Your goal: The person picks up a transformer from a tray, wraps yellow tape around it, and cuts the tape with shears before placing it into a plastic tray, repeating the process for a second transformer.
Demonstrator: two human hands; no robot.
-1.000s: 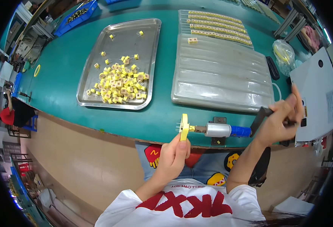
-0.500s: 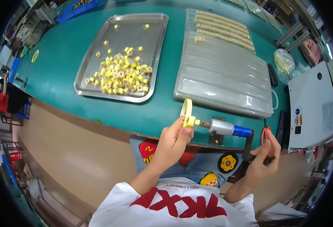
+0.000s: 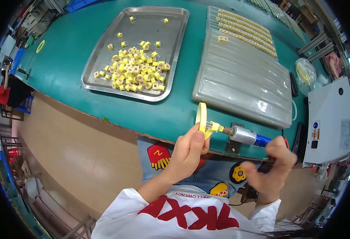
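Note:
Between the thumb and fingers of my left hand is a narrow ring of yellow tape. Right beside it, a small yellow bobbin with thin metal pins sits on the tip of a hand-cranked winder, which has a silver body and a blue rear sleeve. My right hand is at the winder's crank end, slightly blurred, with bent fingers and the thumb out to the left. The crank and its handle are hidden behind those fingers.
A metal tray holds a heap of yellow pinned bobbins. Right of it lies a grey plastic tray with several rows of bobbins at its far end. A white box-shaped machine stands at the right. Another yellow tape ring lies far left.
My right hand has swung up and round at the crank, which was visible before and is now covered. The tape ring has shifted slightly in my left hand. The whole view has moved a little.

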